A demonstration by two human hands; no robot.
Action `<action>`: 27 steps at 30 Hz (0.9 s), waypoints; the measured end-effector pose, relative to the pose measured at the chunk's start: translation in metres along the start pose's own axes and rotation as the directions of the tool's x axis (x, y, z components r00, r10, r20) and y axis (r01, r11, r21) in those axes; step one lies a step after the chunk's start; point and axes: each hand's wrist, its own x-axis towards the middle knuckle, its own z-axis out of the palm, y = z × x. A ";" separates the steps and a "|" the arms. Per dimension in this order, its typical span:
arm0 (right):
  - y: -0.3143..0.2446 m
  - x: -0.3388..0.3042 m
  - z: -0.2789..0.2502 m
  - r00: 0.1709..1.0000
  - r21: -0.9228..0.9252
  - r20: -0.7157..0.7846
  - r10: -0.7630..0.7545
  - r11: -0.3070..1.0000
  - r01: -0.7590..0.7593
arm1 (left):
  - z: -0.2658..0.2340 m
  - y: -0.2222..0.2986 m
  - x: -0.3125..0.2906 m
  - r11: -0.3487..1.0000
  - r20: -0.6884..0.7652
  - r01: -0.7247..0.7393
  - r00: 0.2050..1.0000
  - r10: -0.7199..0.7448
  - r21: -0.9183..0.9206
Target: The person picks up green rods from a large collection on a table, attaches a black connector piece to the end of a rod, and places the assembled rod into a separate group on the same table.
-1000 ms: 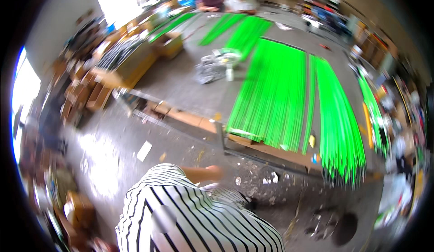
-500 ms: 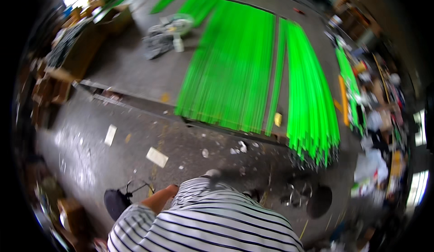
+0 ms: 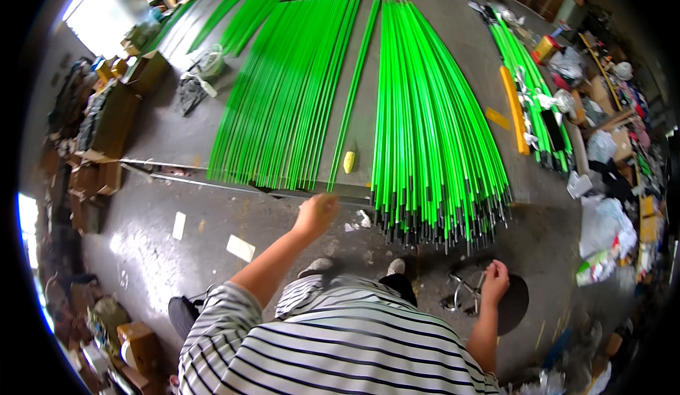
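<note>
Seen from the head camera, the person stands over a grey floor [image 3: 425,13] laid with long bright-green rods. Take the single rod [image 3: 354,98] lying alone between the two big fans as the landmark. It runs straight away from the person, its near end just beyond the left hand [image 3: 316,214] and a little to that hand's right; its far end reaches the top of the view. A small yellow piece [image 3: 348,161] lies touching or just beside its near end; which of the two I cannot tell.

The left hand is stretched forward at arm's length and is much the nearer to the single rod. Its fingers look loosely curled and it holds nothing that I can make out; motion blur hides whether it is fully closed.

The right hand [image 3: 494,282] is down low, well to the right of the single rod and nearer the person, closed on a thin wire frame [image 3: 464,297] over a dark round patch on the floor.

Left of the single rod lies a flat sheet of rods [image 3: 283,90]; right of it a wider fan [image 3: 432,126], with dark unpainted tips bunched at the near end. All are thin, straight and glossy green.
</note>
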 end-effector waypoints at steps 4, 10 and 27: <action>0.033 0.040 -0.015 0.998 0.184 -0.015 0.066 0.981 -0.062 | 0.045 0.025 0.072 0.941 -0.268 -0.029 0.955 0.125 0.337; 0.005 0.074 -0.031 0.997 0.270 0.043 0.070 0.960 -0.079 | 0.095 -0.045 0.139 0.760 -0.134 0.248 0.968 -0.211 0.600; -0.116 0.214 0.042 0.882 0.488 0.361 0.303 0.745 -0.455 | 0.117 0.228 0.111 0.853 0.206 -0.494 0.829 0.520 -0.168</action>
